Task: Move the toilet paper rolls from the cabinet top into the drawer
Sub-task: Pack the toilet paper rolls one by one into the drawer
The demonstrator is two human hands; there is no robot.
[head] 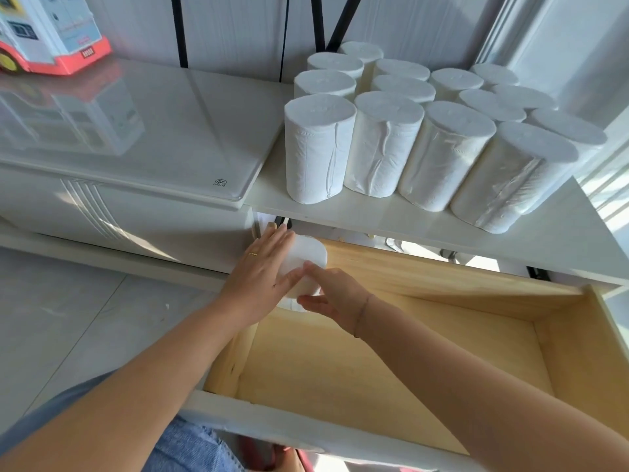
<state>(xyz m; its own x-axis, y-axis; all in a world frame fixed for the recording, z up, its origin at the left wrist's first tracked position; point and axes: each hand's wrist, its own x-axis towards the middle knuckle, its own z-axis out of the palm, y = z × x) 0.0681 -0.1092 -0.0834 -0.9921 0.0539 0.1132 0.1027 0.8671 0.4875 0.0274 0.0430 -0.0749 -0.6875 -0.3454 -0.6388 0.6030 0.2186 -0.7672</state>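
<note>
At the far left a toy vehicle (51,32) stands on the glossy low unit (143,131), well apart from the work. Moving right, the person's left hand (262,264) lies flat, fingers together and stretched out, pressed against the left side of a single toilet paper roll (308,255) at the far left corner of the open drawer (558,352). The right hand (332,294) comes at the same roll from the near right, fingers loosely curved around its near side, so the roll is held between the two palms and neither hand closes a fist on it. The roll's flat white end faces up (its lower part is hidden behind the hands), so its long axis seems to be upright, and whether it already rests on the drawer floor cannot be told. The rest of the wooden drawer looks bare. Further right and farther away, on the cabinet top (374,212), the remaining rolls (422,131) stand upright in a tight cluster, touching one another. From the hands they lie up and to the far right, so the right hand is judged the nearer one for the next pick, with the front-row rolls at the shelf's near edge easiest to take.
</note>
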